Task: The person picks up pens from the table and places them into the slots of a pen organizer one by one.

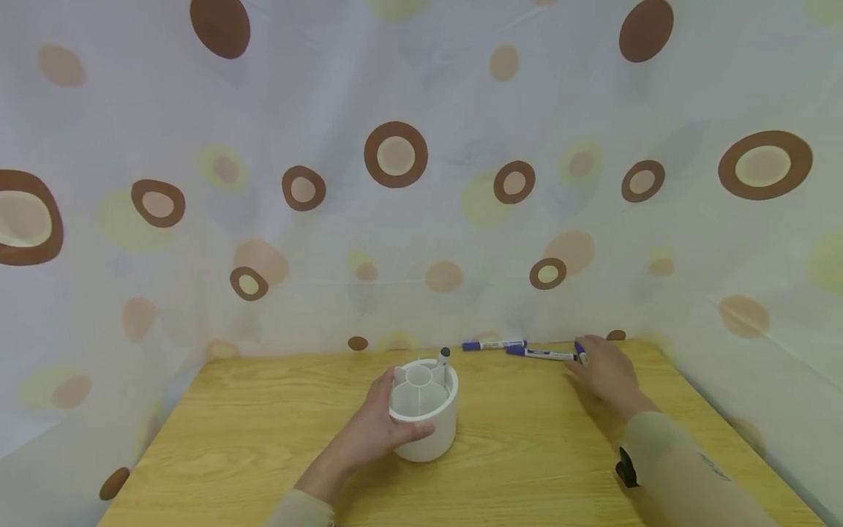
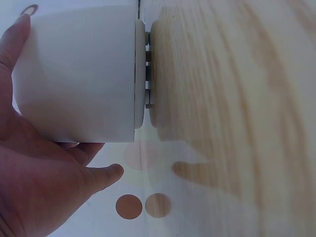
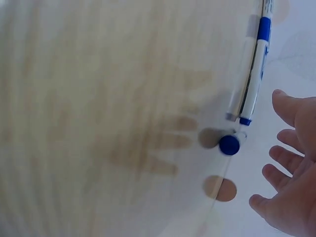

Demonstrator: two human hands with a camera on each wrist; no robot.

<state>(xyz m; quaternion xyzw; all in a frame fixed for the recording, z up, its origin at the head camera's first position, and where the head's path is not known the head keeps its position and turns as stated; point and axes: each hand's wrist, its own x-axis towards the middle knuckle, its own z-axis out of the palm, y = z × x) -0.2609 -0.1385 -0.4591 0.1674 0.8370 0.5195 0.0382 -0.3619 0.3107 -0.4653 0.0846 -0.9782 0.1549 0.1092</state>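
Note:
A white round pen holder (image 1: 424,439) with several compartments stands on the table, and one dark-capped marker (image 1: 443,356) leans upright in it. My left hand (image 1: 372,432) grips the holder from its left side, thumb across the front wall; in the left wrist view the holder's smooth wall (image 2: 79,74) lies within that hand (image 2: 44,177). At the far right my right hand (image 1: 607,372) reaches over a blue-capped marker (image 1: 581,353). The right wrist view shows its fingers (image 3: 285,160) spread and apart from that marker's blue end (image 3: 229,145).
Two more blue-and-white markers lie along the back edge, a left one (image 1: 494,345) and a nearer one (image 1: 541,354) whose ends almost meet. Behind the wooden table (image 1: 263,417) hangs a white curtain (image 1: 435,219) with brown and yellow circles.

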